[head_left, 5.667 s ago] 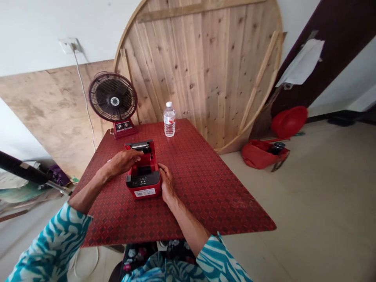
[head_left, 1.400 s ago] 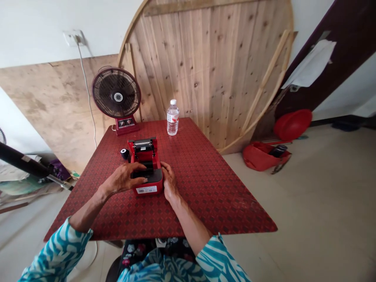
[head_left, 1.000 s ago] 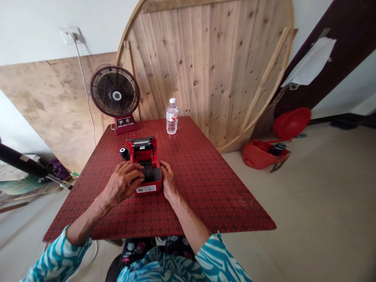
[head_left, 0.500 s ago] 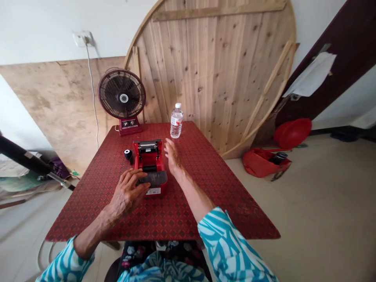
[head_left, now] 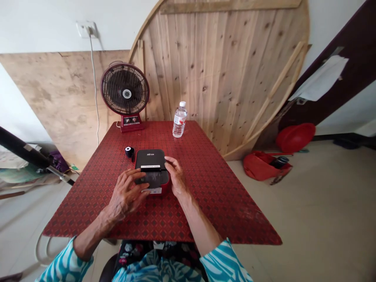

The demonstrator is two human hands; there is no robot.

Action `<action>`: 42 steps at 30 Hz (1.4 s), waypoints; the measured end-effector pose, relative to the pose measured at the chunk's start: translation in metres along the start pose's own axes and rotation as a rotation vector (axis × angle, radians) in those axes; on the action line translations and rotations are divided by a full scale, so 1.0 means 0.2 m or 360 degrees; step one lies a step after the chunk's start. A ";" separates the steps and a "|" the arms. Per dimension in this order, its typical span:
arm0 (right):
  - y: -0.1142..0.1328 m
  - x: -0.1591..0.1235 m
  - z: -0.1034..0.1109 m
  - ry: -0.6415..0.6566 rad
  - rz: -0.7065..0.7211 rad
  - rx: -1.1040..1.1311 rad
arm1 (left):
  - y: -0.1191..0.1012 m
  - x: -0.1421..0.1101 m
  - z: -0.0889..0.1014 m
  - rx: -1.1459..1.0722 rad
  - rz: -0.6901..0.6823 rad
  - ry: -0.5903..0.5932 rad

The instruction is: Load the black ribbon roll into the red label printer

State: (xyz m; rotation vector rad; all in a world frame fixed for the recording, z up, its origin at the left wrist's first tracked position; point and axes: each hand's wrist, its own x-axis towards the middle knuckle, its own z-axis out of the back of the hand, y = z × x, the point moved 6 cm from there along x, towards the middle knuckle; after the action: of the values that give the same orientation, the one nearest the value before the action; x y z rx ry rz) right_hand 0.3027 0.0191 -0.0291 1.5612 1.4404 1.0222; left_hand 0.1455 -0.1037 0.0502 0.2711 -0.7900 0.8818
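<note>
A small red and black label printer [head_left: 150,158] sits on the table with its black lid down. A white strip shows across its middle, and a white sticker is on its front edge. My left hand [head_left: 125,194] rests over the printer's front left part, fingers spread on the dark front panel. At the right edge of the lid is my right hand [head_left: 177,178], its fingertips touching the side and its fingers extended. Left of the printer stands a small black roll [head_left: 129,151] with a white end.
The table [head_left: 217,203] has a red patterned cover. Toward its far edge stand a clear water bottle [head_left: 179,120] and a dark red fan [head_left: 126,94]. A round wooden board [head_left: 211,74] leans behind. A red bag [head_left: 257,166] lies on the floor at right.
The printer's lid was raised and its red inside showed; now it is down. My right hand has come down and nearer to the printer's right side. My left hand stays at the front.
</note>
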 end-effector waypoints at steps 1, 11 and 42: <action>-0.01 0.00 -0.01 0.0011 -0.0023 0.0023 | 0.03 0.00 0.00 -0.0045 0.0082 -0.0003; -0.02 0.01 0.00 0.0026 0.0018 0.0010 | 0.26 -0.05 -0.08 -0.0017 0.0414 0.0121; -0.20 -0.06 0.01 -0.0162 -0.0190 0.0322 | 0.42 -0.11 -0.31 -0.2139 0.1834 -0.0121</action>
State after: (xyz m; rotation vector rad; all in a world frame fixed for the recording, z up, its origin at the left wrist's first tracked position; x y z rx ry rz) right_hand 0.2897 0.0094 -0.0673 1.6221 1.5842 0.7353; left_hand 0.1028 -0.0316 -0.0178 -1.4732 -1.4591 1.1615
